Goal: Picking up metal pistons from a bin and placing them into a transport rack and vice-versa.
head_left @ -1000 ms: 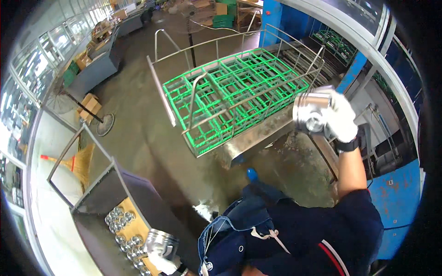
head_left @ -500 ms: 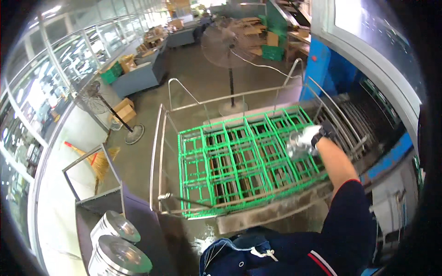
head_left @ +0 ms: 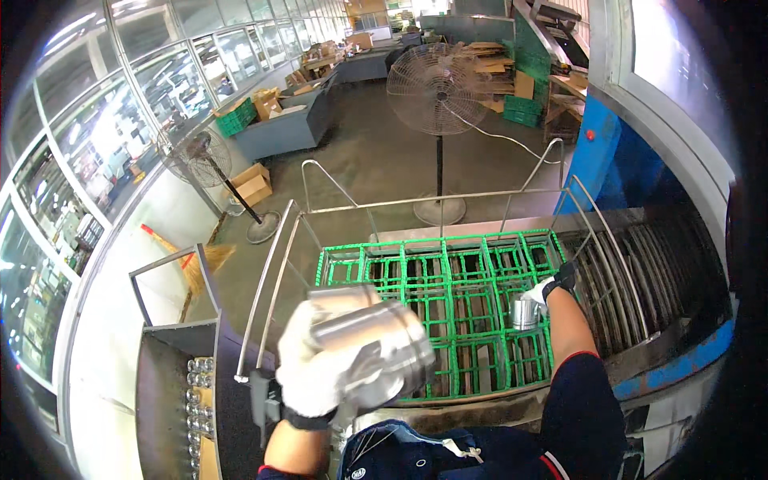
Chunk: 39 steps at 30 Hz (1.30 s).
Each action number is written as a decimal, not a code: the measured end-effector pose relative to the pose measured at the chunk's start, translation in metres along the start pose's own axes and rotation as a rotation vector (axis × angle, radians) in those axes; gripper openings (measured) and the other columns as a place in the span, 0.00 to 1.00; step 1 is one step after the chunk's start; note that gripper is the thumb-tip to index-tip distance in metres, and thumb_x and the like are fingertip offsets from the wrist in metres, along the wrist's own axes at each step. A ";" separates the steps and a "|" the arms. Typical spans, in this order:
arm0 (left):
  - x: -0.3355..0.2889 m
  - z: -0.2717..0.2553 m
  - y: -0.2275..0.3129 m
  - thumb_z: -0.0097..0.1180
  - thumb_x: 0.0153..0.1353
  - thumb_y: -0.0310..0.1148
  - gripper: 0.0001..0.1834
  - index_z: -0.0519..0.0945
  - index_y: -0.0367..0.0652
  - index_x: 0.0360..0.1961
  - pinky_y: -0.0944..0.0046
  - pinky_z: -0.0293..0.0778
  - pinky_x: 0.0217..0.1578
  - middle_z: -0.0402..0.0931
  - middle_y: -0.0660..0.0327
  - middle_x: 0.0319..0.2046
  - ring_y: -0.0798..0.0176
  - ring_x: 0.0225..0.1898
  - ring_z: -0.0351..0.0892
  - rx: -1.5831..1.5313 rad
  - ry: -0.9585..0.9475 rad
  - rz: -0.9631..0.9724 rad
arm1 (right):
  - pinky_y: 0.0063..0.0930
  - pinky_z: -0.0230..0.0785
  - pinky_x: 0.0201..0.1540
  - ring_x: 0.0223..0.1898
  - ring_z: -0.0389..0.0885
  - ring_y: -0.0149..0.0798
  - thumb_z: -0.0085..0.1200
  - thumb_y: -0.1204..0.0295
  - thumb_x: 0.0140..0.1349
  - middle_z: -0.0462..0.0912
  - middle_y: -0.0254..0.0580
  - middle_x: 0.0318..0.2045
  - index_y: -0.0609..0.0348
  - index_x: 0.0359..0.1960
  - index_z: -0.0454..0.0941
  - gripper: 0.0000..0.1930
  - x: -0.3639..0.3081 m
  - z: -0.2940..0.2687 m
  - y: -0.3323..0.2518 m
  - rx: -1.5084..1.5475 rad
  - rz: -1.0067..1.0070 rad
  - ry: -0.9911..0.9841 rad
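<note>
My left hand, in a white glove, is raised near the middle, closed around shiny metal pistons. The larger piston is blurred and tilted, and a second piston shows partly behind it. Farther right, my gloved right hand grips another piston by its side, at the right part of a green wire rack. That piston stands about upright at a compartment; whether it touches the bottom is hidden. The rack is divided into several square compartments, and the left hand's pistons cover its left front part.
Metal rails surround the rack. Dark slats run rightward beneath a blue frame. A dark cart at lower left holds several small metal parts. Two stand fans, a broom and a cardboard box stand beyond.
My left hand has come into view and lifted pistons from the lower left toward the middle. My right hand stays at the rack's right part with its piston. The view has shifted.
</note>
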<state>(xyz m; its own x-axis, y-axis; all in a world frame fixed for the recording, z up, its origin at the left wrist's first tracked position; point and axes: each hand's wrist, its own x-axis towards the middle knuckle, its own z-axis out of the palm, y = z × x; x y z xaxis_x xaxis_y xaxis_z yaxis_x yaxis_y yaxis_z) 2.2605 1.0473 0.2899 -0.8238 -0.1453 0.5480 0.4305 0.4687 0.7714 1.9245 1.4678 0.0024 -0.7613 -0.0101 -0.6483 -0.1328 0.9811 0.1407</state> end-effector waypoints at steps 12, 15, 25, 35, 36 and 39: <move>0.036 0.159 -0.157 0.62 0.53 0.44 0.15 0.89 0.46 0.35 0.63 0.77 0.30 0.85 0.58 0.25 0.63 0.24 0.81 0.207 -0.358 -0.635 | 0.42 0.75 0.50 0.58 0.78 0.41 0.59 0.45 0.63 0.82 0.44 0.49 0.47 0.66 0.69 0.34 -0.141 -0.074 -0.110 1.290 -0.531 -0.119; 0.029 0.183 -0.185 0.59 0.53 0.54 0.22 0.89 0.47 0.36 0.61 0.78 0.29 0.85 0.55 0.26 0.58 0.25 0.83 0.449 -0.360 -0.586 | 0.31 0.78 0.46 0.49 0.80 0.31 0.64 0.55 0.59 0.80 0.36 0.52 0.55 0.61 0.71 0.31 -0.152 -0.039 -0.157 1.144 -0.891 0.058; 0.012 0.177 -0.213 0.49 0.64 0.60 0.32 0.83 0.38 0.26 0.52 0.76 0.32 0.79 0.46 0.22 0.46 0.28 0.82 0.491 -0.727 -0.277 | 0.57 0.79 0.46 0.47 0.83 0.54 0.64 0.64 0.57 0.82 0.49 0.50 0.56 0.55 0.76 0.24 -0.127 -0.026 -0.134 1.455 -0.311 -0.351; -0.021 0.182 -0.230 0.55 0.56 0.61 0.36 0.79 0.51 0.60 0.33 0.50 0.67 0.47 0.37 0.73 0.32 0.70 0.49 0.744 -0.789 -0.111 | 0.62 0.82 0.32 0.36 0.85 0.68 0.67 0.50 0.57 0.77 0.76 0.45 0.65 0.70 0.52 0.49 -0.124 -0.011 -0.149 0.948 -0.142 -0.397; -0.019 0.180 -0.230 0.55 0.56 0.61 0.35 0.79 0.50 0.59 0.34 0.53 0.66 0.47 0.36 0.73 0.31 0.70 0.50 0.723 -0.813 -0.143 | 0.62 0.82 0.32 0.36 0.85 0.68 0.67 0.50 0.57 0.77 0.76 0.45 0.65 0.70 0.52 0.49 -0.129 -0.013 -0.149 0.937 -0.145 -0.399; -0.002 0.186 -0.205 0.53 0.58 0.61 0.31 0.82 0.47 0.50 0.40 0.65 0.58 0.71 0.39 0.56 0.34 0.61 0.65 0.698 -0.812 -0.138 | 0.50 0.85 0.30 0.34 0.88 0.57 0.65 0.54 0.59 0.82 0.62 0.35 0.67 0.64 0.58 0.41 -0.141 -0.019 -0.147 0.800 -0.251 -0.355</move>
<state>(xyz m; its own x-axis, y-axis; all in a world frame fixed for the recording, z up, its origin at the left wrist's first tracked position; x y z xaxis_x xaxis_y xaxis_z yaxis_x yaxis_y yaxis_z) 2.1057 1.1138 0.0707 -0.9580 0.2663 -0.1064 0.2217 0.9231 0.3141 2.0391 1.3217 0.0879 -0.5114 -0.3112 -0.8010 0.3128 0.8008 -0.5108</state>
